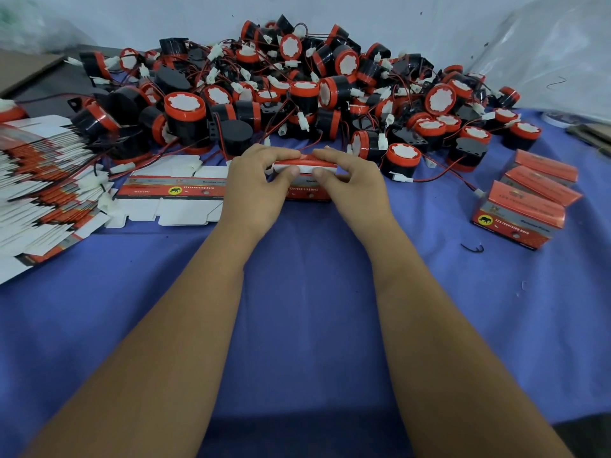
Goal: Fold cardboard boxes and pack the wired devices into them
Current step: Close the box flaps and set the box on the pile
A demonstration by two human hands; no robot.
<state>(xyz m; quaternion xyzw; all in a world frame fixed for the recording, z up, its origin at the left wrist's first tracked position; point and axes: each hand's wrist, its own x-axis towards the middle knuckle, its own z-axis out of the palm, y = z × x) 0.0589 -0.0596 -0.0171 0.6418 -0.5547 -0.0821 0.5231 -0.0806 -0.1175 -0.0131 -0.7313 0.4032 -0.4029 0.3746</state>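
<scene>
I hold the box [305, 180] on the blue worktop [297, 292] between both hands. The left hand [256, 183] and right hand [355, 183] each pinch its top flap, thumbs in front, fingers curled over. To close well, I should press the flap evenly and tuck any wire inside. Left of the box lies a flat box blank [172, 196]; behind it, the pile of wired devices [297, 94].

The red-and-grey cardboard box [305, 180] stands upright on the blue cloth, its white top flap folded down. My left hand [261, 180] and right hand [355, 180] grip its ends. Black-and-red wired devices [297, 94] lie heaped just behind it.
</scene>
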